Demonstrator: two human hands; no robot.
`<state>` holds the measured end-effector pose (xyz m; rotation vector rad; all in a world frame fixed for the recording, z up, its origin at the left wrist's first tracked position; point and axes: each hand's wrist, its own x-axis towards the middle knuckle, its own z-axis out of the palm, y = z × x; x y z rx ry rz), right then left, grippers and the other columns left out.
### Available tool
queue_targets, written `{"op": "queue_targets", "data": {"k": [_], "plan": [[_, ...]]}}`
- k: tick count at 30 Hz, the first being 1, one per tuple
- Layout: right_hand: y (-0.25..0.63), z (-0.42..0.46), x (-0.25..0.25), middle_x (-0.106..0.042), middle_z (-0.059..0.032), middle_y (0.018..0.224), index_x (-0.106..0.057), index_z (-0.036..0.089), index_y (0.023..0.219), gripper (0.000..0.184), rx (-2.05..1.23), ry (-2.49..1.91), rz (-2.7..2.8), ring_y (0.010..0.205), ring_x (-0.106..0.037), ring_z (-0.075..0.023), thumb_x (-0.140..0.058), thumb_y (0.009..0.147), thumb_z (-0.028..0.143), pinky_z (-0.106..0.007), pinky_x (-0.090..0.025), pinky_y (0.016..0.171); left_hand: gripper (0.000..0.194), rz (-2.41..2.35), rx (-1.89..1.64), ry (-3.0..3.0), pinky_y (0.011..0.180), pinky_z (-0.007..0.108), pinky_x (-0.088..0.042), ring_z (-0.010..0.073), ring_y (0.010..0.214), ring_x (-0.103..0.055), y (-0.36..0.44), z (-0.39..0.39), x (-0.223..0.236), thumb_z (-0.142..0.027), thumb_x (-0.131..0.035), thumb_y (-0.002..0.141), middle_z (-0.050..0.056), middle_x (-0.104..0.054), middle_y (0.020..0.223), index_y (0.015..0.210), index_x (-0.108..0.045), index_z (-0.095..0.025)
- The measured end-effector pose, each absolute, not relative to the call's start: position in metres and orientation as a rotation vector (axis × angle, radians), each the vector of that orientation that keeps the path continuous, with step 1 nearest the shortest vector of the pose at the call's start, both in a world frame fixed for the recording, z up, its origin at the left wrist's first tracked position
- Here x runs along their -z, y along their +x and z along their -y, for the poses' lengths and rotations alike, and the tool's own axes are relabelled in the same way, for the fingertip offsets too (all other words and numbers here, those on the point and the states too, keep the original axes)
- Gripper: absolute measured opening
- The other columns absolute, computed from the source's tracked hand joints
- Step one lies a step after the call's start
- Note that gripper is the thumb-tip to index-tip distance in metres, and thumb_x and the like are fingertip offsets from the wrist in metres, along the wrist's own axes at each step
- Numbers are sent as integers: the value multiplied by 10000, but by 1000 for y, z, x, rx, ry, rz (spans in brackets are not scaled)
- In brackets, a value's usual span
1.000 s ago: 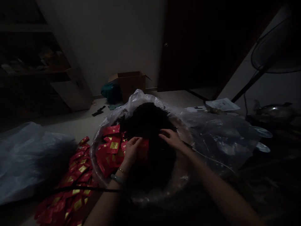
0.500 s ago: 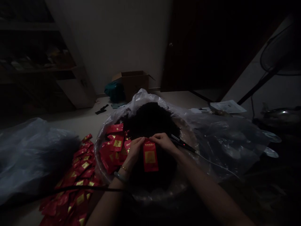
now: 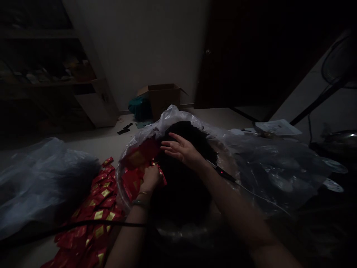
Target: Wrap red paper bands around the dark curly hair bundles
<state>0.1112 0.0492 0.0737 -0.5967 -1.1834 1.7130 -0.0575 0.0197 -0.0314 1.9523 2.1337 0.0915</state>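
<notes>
My left hand (image 3: 151, 177) is closed at the inner edge of the red packets in the plastic-lined round basin (image 3: 120, 186). A small red packet (image 3: 163, 178) shows at its fingertips. Fingers spread, my right hand (image 3: 185, 152) hovers over a heap of dark loose material (image 3: 192, 132) and holds nothing. Left of it, a red packet with a gold panel (image 3: 138, 158) appears blurred above the others in the basin. Beside my right wrist lies a black pen-like tool (image 3: 224, 174) with a red light and a thin cord.
Many red packets (image 3: 104, 193) lie piled on the floor at left, beside a clear plastic bag (image 3: 47, 178). More plastic sheeting (image 3: 267, 167) spreads to the right. An open cardboard box (image 3: 164, 98) stands by the wall. A dark cable (image 3: 111, 223) crosses the lower left.
Both hands have parted from the red packet they held up in the middle. My right hand has risen and opened; my left has moved down and left to the packets.
</notes>
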Motion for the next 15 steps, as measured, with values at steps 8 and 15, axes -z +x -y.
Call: {"op": "queue_targets", "data": {"k": [8,15], "plan": [[106,-44,10,-609,8,615,-578,156,984,163,-1570,-1268,1751,508,-594,-111,-535,830,187,-246,-509,511,881,-2182,-223,1790,837,349,-393,319,1030,-563,-50,-25,37,-174,-706,616,255,-480,1185,1357,-244,-56],[87,-14,17,-665,-119,1007,-502,161,1182,395,-899,-1482,2346,904,-634,-242,-562,796,219,-340,-469,738,821,-2017,-708,1506,840,414,-432,309,969,-586,-54,-29,49,-87,-687,574,205,-452,1172,1323,-354,-118]]}}
